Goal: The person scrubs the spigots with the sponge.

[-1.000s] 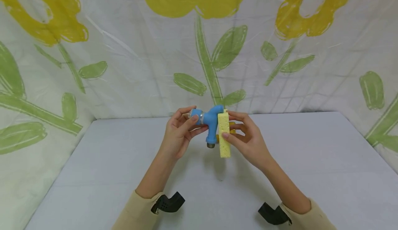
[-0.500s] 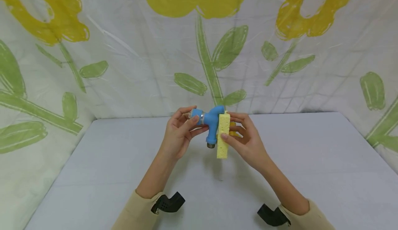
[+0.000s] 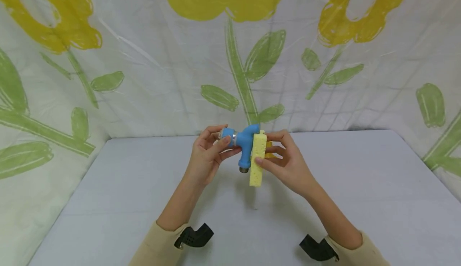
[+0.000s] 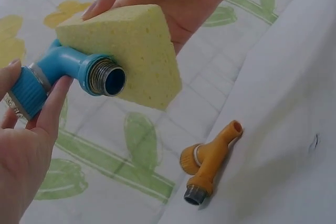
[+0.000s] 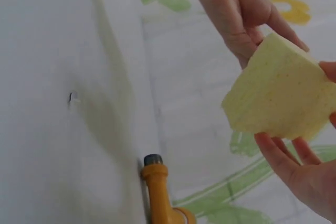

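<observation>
My left hand (image 3: 207, 154) holds a blue plastic tap (image 3: 245, 142) by its ribbed knob, above the white table. The tap's threaded metal end (image 4: 113, 80) points downward in the head view. In my right hand (image 3: 289, 164) is a thick pale-yellow sponge (image 3: 257, 160), pinched between thumb and fingers. Its broad face lies against or very close to the tap's side. The right wrist view shows the sponge (image 5: 278, 90) hiding the tap. Beyond the sponge, an orange tap (image 4: 210, 161) with a grey threaded end sits on the table, mostly hidden by my right hand in the head view.
The white-covered table (image 3: 126, 202) meets a hanging white sheet (image 3: 162, 78) painted with yellow flowers and green leaves. A small dark mark (image 4: 315, 141) shows on the table cover. Black wrist devices (image 3: 196, 235) are fixed at both sleeves.
The sponge has slid slightly down along the blue tap, its lower end shifting left, as my right fingers move with it. My left hand and the tap stay nearly still.
</observation>
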Action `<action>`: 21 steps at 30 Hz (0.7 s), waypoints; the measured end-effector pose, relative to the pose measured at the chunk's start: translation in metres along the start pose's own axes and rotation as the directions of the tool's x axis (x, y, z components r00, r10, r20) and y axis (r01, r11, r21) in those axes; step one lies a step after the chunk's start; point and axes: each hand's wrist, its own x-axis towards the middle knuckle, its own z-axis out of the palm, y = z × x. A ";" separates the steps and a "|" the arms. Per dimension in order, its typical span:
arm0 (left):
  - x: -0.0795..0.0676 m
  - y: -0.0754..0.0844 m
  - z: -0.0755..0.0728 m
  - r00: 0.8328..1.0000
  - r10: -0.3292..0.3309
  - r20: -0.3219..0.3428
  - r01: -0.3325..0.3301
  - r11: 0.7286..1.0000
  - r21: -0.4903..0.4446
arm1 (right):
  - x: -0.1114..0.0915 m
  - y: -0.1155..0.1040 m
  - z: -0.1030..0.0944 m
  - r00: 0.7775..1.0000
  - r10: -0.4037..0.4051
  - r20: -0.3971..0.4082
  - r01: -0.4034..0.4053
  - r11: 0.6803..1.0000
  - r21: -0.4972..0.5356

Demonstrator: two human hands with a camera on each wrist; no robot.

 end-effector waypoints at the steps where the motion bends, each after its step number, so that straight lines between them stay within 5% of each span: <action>1: 0.000 0.000 0.000 1.000 -0.002 0.008 0.002 1.000 0.004 | 0.000 0.000 -0.001 1.000 -0.003 -0.003 0.003 1.000 0.011; 15: 0.000 -0.001 0.000 0.999 0.023 -0.036 -0.024 0.999 -0.036 | -0.001 -0.004 -0.003 0.993 0.045 0.110 -0.038 0.997 -0.064; 21: -0.001 -0.001 0.000 1.000 0.018 -0.009 -0.018 0.999 -0.028 | 0.000 -0.003 -0.003 0.998 0.019 0.058 -0.019 1.000 -0.002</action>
